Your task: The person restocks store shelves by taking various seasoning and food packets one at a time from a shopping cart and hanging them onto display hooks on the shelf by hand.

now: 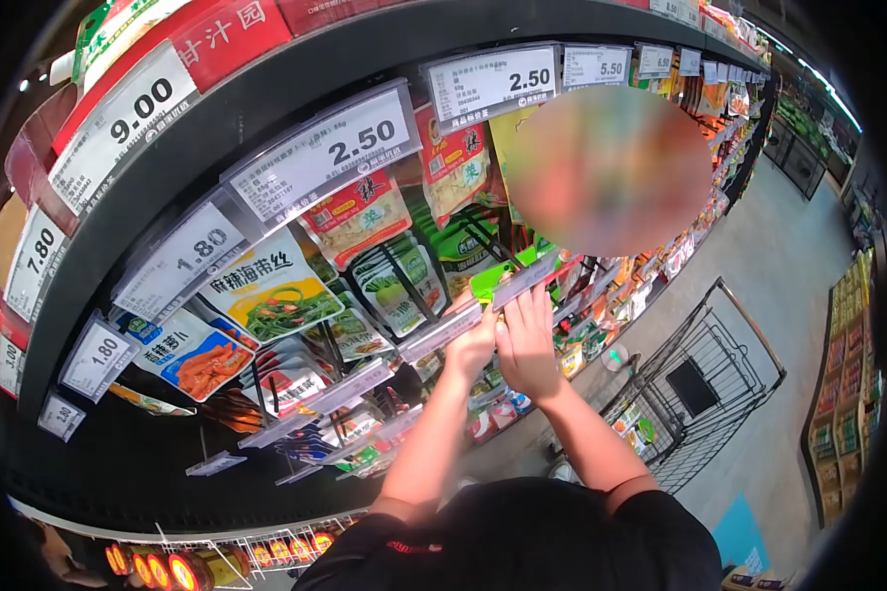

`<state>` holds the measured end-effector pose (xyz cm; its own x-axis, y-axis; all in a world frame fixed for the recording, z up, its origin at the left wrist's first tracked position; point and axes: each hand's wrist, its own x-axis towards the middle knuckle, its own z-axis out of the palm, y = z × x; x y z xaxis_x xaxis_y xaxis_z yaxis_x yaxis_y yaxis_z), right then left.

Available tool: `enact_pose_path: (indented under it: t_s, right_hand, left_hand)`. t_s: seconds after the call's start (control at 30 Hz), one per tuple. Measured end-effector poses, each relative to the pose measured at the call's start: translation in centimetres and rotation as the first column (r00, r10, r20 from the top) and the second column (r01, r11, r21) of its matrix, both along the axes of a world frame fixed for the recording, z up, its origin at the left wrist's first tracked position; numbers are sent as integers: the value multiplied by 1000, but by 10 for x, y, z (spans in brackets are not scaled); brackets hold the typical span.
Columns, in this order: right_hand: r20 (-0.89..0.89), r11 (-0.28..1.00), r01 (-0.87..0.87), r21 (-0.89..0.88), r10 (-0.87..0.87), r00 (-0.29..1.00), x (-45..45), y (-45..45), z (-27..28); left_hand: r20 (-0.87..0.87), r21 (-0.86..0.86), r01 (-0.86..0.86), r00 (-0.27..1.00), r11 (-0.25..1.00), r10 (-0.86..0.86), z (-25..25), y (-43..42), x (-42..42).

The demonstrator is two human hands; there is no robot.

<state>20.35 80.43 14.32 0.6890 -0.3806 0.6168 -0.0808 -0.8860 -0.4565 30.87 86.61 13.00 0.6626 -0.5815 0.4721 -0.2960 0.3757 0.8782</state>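
L hand (471, 345) & R hand (526, 345) meet at clear plastic tag strip's (524, 280) lower edge, prob. steadying bright-green plastic piece (487, 284); can't tell if clamped.

Shopping cart (695, 386) (dark wire) on grey floor (788, 295); blue floor patch (741, 535) at lower right.

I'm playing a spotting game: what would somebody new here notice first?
Probably the big 9.00 tag, black on white, at the upper left. Next, the left hand and right hand, close together near the middle, at a price strip. Then the black cart in the aisle at right.
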Motion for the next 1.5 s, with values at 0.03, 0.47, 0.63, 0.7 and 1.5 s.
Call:
enact_pose_path:
  t_s: [0.03,0.47,0.63,0.7,1.5]
  right_hand:
    - [8,1000,7,4,-7,1000,0,-1,-1]
    - [-27,998,-44,-48,43,999,14,-10,-4]
    - [-106,1000,-18,-13,16,994,40,-17,-1]
    - [-114,1000,-21,-1,21,993,51,-24,-8]
    - [-630,609,629,483,-257,733,-282,-39,-306]
  left_hand:
    - [0,1,-2,1000,1000,2,-2,-1,0]
    - [125,96,-258,961,961,246,4,-4,7]
    - [-81,316,-276,945,908,316,-25,-21,49]
    - [-25,167,-390,916,906,399,-29,-24,51]
    - [-128,788,460,772,408,-623,-176,-23,-171]
